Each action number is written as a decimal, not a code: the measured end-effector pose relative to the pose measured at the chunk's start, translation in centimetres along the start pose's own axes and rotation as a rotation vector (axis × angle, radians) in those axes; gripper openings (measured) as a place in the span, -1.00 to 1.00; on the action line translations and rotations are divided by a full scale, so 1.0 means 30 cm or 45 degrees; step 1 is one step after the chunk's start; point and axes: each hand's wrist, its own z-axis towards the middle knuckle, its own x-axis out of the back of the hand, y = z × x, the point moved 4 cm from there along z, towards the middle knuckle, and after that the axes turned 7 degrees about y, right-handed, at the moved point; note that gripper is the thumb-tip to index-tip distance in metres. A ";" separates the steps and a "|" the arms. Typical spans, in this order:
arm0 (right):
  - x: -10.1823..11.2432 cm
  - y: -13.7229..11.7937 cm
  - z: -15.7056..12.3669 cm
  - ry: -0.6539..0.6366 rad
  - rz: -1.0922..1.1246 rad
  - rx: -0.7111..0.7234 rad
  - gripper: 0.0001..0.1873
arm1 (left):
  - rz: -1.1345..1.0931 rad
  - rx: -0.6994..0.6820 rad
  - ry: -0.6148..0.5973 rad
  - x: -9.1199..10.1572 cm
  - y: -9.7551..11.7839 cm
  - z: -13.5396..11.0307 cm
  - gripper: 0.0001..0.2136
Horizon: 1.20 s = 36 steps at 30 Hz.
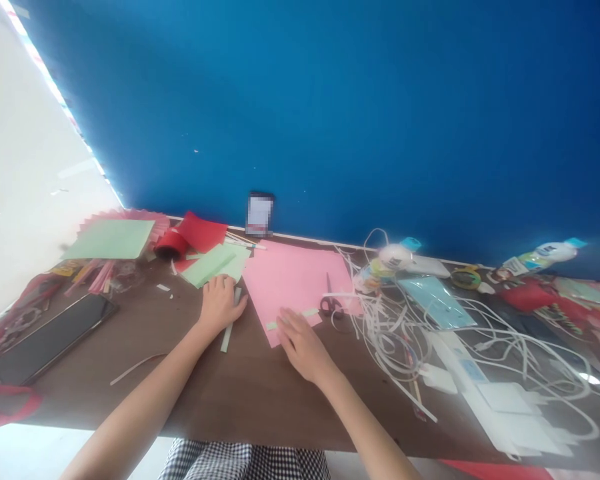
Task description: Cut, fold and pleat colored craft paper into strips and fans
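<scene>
My left hand (pixel 219 302) lies palm down on the table, fingers stretched toward the green paper (pixel 207 265). Its thumb is spread over a narrow green strip (pixel 227 338), part of which it hides. Flat at the near edge of a pink sheet (pixel 293 273) rests my right hand (pixel 303 343). A small pale green strip (pixel 310 312) shows beyond its fingers, and another pale piece (pixel 271 326) sits by the fingertips; whether they join under the hand is hidden. Dark-handled scissors (pixel 331 303) lie on the pink sheet's right side.
Tangled white cables (pixel 385 327) and a power strip (pixel 473 387) cover the right side. Two glue bottles (pixel 393 259) lie near the blue wall (pixel 330 120). At left are a phone (pixel 53 337), red paper (pixel 203 232) and a light green sheet (pixel 113 240).
</scene>
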 end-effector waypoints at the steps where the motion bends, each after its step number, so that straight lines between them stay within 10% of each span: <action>1: 0.006 0.011 0.000 0.001 0.023 -0.019 -0.56 | 0.062 0.032 -0.005 0.000 -0.003 -0.003 -0.68; 11: 0.043 -0.022 0.084 0.469 0.066 -0.035 -0.64 | -0.095 0.057 -0.131 -0.032 0.004 -0.015 -0.80; 16: -0.036 -0.136 0.158 0.371 0.227 0.078 -0.69 | -0.268 0.061 -0.176 -0.032 0.013 -0.029 -0.87; 29: -0.036 -0.075 0.149 0.509 0.199 -0.009 -0.71 | -0.734 -0.165 0.073 -0.016 0.043 -0.010 -0.84; 36: -0.070 -0.095 0.144 0.172 0.073 0.058 -0.54 | -0.671 0.009 0.109 -0.019 0.003 -0.003 -0.80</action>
